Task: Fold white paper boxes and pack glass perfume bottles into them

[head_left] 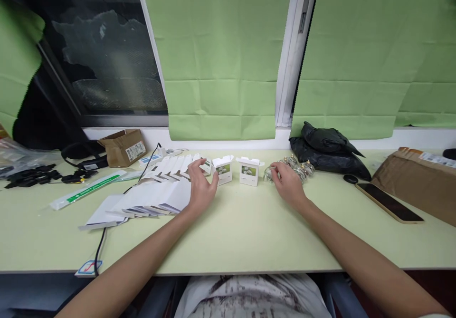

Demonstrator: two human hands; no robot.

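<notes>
A: Fingers first. Left hand (201, 187)?
B: Curled loosely, thumb apart, nothing held that we can see. Thumb's right by the left white box (224, 177); contact, we can't tell.
A: Right hand (288, 182)?
B: Fingertips bunched at the glass baubles (305, 169). Grasping one? We can't tell.
A: Looks?
B: Baubles clear and shiny, gold-toned tops, clustered. The left box and the right white box (248, 178) stand upright, flaps up, green picture with pale shapes on front; print's too small for us.
A: Where?
B: Mid-tabletop (235, 235), nearer the far edge; baubles just right of them.
A: Outward?
B: Flat white cartons (153, 199) leftward, black bag (327, 156) by the far edge.
</notes>
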